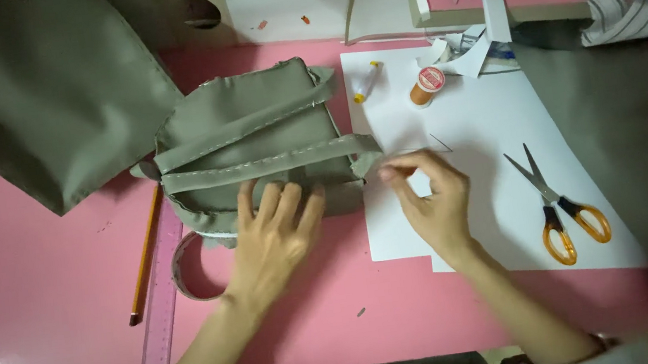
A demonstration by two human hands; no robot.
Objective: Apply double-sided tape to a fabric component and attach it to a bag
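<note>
Olive bag [252,145] pinned flat under left hand [273,239]; right hand [431,201] beside bag, fingertips pinched on thin thread [420,150].

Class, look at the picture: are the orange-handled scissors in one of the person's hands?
No, the scissors lie open on the white paper, apart from the right hand, while the left hand rests on the grey-green bag.

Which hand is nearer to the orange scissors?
Right. The right hand is beside the scissors on the white paper; the left hand rests farther away, on the grey bag.
</note>
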